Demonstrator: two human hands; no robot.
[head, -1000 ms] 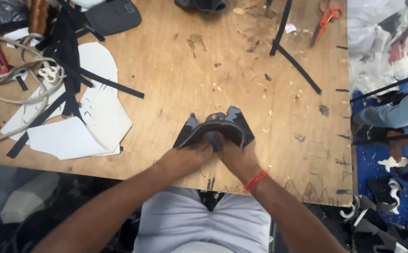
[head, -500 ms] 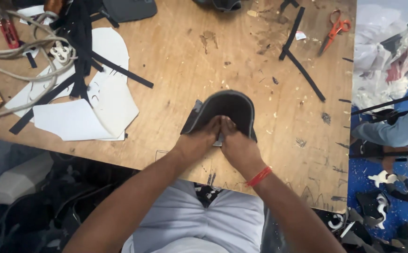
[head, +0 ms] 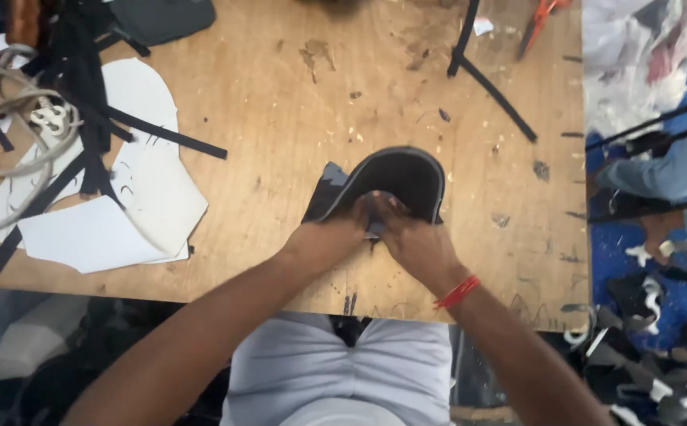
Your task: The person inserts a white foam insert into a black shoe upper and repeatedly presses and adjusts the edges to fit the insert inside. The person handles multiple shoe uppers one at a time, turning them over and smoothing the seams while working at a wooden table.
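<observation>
A dark grey shoe upper (head: 402, 177), curved like a horseshoe with a lighter edge, lies on the wooden table (head: 296, 118) near its front edge. My left hand (head: 331, 237) pinches its near left side. Beside it, my right hand (head: 414, 244), with a red band on the wrist, presses fingers into the near middle of the piece. The two hands touch each other there. The part of the upper under my fingers is hidden.
White paper patterns (head: 138, 197) and black strips (head: 95, 95) lie at the left with a pale cord (head: 12, 150). Two long black strips (head: 485, 79) and orange scissors (head: 537, 20) lie at the back right. Another person's sleeve (head: 675, 170) shows beyond the table's right edge.
The shoe upper has been opened out from a folded, bunched shape into a rounded arch. Both hands stay together at its near edge.
</observation>
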